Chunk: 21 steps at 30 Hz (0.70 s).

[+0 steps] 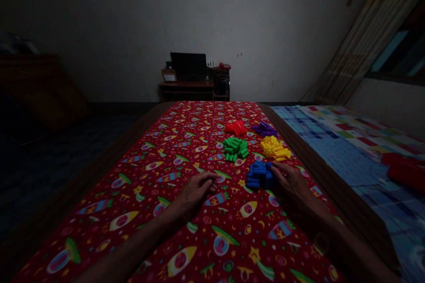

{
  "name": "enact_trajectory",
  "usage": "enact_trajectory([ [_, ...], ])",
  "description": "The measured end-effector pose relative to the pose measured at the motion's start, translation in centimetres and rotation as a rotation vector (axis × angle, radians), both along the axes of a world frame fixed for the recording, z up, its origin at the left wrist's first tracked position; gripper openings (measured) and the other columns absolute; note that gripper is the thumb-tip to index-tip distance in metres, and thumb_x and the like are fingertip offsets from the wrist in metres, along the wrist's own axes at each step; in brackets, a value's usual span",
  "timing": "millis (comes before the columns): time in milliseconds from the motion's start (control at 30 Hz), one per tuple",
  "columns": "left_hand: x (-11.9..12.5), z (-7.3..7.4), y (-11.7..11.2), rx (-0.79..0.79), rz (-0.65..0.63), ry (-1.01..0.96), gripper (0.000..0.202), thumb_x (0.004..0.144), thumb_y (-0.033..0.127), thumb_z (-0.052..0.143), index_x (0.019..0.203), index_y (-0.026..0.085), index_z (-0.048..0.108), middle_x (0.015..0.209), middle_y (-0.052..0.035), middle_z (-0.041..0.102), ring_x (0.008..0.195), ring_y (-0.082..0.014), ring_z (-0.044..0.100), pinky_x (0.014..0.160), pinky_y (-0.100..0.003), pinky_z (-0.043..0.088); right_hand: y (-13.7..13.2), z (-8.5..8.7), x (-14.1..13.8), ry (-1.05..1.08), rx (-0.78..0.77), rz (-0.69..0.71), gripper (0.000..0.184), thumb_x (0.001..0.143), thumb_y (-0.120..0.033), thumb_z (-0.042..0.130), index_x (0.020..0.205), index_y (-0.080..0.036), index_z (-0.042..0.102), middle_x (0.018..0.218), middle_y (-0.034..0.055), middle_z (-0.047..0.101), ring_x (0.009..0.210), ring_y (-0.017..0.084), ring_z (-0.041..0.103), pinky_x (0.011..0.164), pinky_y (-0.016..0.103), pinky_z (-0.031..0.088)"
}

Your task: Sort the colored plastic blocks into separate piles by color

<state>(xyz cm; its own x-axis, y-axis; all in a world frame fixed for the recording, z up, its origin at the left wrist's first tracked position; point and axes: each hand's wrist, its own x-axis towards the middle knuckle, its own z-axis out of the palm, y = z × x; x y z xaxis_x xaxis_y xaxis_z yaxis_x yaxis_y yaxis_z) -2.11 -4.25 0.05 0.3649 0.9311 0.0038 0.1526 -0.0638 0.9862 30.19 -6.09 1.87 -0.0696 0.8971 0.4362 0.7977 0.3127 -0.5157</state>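
Observation:
A pile of small blue cylinder-shaped pieces point(259, 175) lies on the red patterned cloth. Against its right side rests my right hand point(291, 182), fingers apart and fingertips touching the pieces; I see none lifted. My left hand point(199, 186) lies left of the pile on the cloth, fingers loosely bent and holding nothing. Just beyond are a green pile point(235, 148) and a yellow pile point(272, 147) of similar pieces. Farther off sit a red pile point(236, 128) and a purple pile point(264, 129).
The red cloth point(149, 203) covers a long surface with brown borders. Bedding with blue checks point(318, 150) spreads along the right. At the far wall, a low desk point(186, 84) carries a dark monitor point(189, 66). A curtain point(358, 40) hangs at the right. The room is dim.

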Motion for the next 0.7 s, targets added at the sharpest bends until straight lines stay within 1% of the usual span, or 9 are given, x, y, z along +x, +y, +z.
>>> enact_trajectory([
  [133, -0.1, 0.3, 0.1, 0.0, -0.013, 0.025, 0.029, 0.083, 0.035, 0.055, 0.099, 0.013, 0.067, 0.082, -0.0066, 0.068, 0.074, -0.016, 0.066, 0.071, -0.03, 0.054, 0.1, -0.2, 0.5, 0.039, 0.051, -0.047, 0.037, 0.09, -0.042, 0.047, 0.1, -0.018, 0.073, 0.099, 0.0099, 0.075, 0.087, 0.025, 0.071, 0.078, 0.037, 0.055],
  [200, -0.1, 0.4, 0.2, 0.001, -0.014, 0.028, 0.029, 0.083, 0.036, 0.055, 0.097, 0.014, 0.067, 0.081, -0.0063, 0.068, 0.073, -0.0162, 0.066, 0.07, -0.03, 0.054, 0.2, -0.3, 0.9, 0.057, 0.077, -0.065, 0.037, 0.089, -0.043, 0.049, 0.099, -0.018, 0.074, 0.098, 0.0098, 0.075, 0.087, 0.026, 0.071, 0.079, 0.039, 0.056],
  [367, -0.4, 0.1, 0.6, 0.047, -0.005, 0.057, 0.03, 0.083, 0.036, 0.054, 0.099, 0.014, 0.067, 0.079, -0.0058, 0.069, 0.072, -0.0166, 0.067, 0.07, -0.03, 0.055, 0.2, 0.4, 2.0, 0.114, 0.111, -0.135, 0.037, 0.084, -0.046, 0.051, 0.091, -0.02, 0.076, 0.093, 0.0083, 0.076, 0.082, 0.028, 0.071, 0.075, 0.04, 0.056],
  [433, -0.6, 0.0, 0.9, 0.073, -0.005, 0.082, 0.03, 0.083, 0.035, 0.053, 0.098, 0.014, 0.067, 0.078, -0.0058, 0.069, 0.071, -0.0167, 0.067, 0.07, -0.031, 0.056, 0.1, 0.9, 2.6, 0.133, 0.098, -0.187, 0.037, 0.082, -0.049, 0.052, 0.088, -0.022, 0.076, 0.093, 0.0075, 0.076, 0.081, 0.029, 0.071, 0.073, 0.04, 0.055],
  [500, -1.1, 0.1, 1.5, 0.119, 0.023, 0.107, 0.03, 0.082, 0.036, 0.053, 0.098, 0.015, 0.068, 0.082, -0.006, 0.07, 0.073, -0.0174, 0.068, 0.07, -0.031, 0.057, 0.1, 1.3, 3.2, 0.164, 0.061, -0.235, 0.037, 0.081, -0.051, 0.053, 0.087, -0.022, 0.076, 0.093, 0.0074, 0.076, 0.082, 0.03, 0.07, 0.072, 0.039, 0.055],
  [600, -3.3, 0.6, 3.3, 0.214, 0.125, 0.172, 0.031, 0.079, 0.038, 0.053, 0.095, 0.017, 0.069, 0.094, -0.0077, 0.07, 0.076, -0.0192, 0.069, 0.069, -0.032, 0.058, 0.4, 1.1, 4.3, 0.256, 0.021, -0.292, 0.042, 0.083, -0.051, 0.051, 0.094, -0.018, 0.074, 0.092, 0.0086, 0.076, 0.083, 0.027, 0.07, 0.071, 0.036, 0.054],
  [667, -6.0, 1.0, 4.9, 0.271, 0.265, 0.242, 0.033, 0.077, 0.039, 0.052, 0.094, 0.017, 0.069, 0.099, -0.0085, 0.069, 0.077, -0.0201, 0.069, 0.069, -0.032, 0.059, 0.9, 0.2, 5.1, 0.322, 0.011, -0.343, 0.045, 0.084, -0.049, 0.047, 0.101, -0.015, 0.071, 0.086, 0.0091, 0.075, 0.075, 0.025, 0.069, 0.066, 0.034, 0.053],
  [700, -7.6, 1.0, 5.7, 0.284, 0.349, 0.29, 0.032, 0.076, 0.038, 0.052, 0.093, 0.017, 0.069, 0.098, -0.0084, 0.069, 0.077, -0.0203, 0.069, 0.069, -0.032, 0.059, 1.2, -0.4, 5.4, 0.343, 0.01, -0.38, 0.046, 0.083, -0.048, 0.046, 0.102, -0.014, 0.07, 0.08, 0.0091, 0.073, 0.069, 0.023, 0.067, 0.061, 0.033, 0.051],
])
